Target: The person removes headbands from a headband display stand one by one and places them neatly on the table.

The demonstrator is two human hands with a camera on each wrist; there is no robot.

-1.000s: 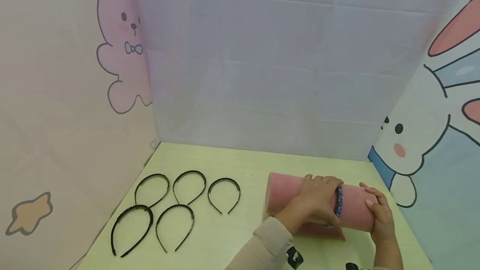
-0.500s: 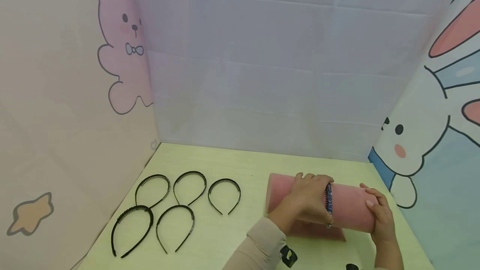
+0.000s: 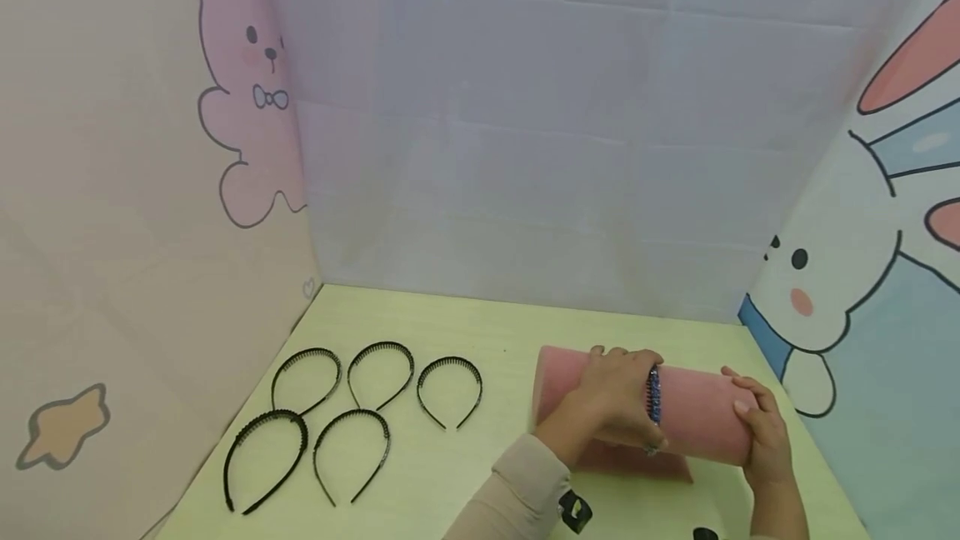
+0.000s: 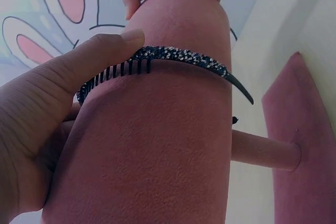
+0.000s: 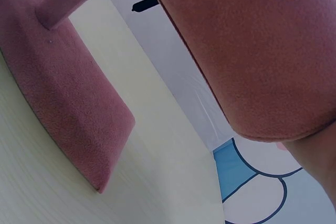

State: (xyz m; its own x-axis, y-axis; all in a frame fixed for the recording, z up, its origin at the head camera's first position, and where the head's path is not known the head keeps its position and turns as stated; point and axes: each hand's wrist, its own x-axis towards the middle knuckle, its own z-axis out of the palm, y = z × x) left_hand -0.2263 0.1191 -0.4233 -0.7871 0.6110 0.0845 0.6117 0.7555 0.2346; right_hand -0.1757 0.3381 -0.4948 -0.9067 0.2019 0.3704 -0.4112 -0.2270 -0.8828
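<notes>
A pink velvet headband stand, with a padded roll (image 3: 705, 413) on a post (image 4: 262, 150) above a flat base (image 5: 73, 93), stands at the right of the table. Over the roll sits a blue glittery headband (image 3: 655, 397) with comb teeth. My left hand (image 3: 617, 397) spans the roll from the left and holds this headband; in the left wrist view, the thumb presses its sequined band (image 4: 178, 54) and one tip sticks out past the roll. My right hand (image 3: 768, 433) grips the roll's right end. Most of its fingers are hidden in the right wrist view.
Several black toothed headbands lie on the left half of the pale table, among them a thick one (image 3: 264, 461) in front and a small one (image 3: 450, 390) nearest the stand. Cartoon-printed cloth walls (image 3: 480, 148) close off the back and both sides.
My left hand has slid left along the roll, bringing the glittery headband with it, mostly in the first half second. My right hand has stayed on the roll's end.
</notes>
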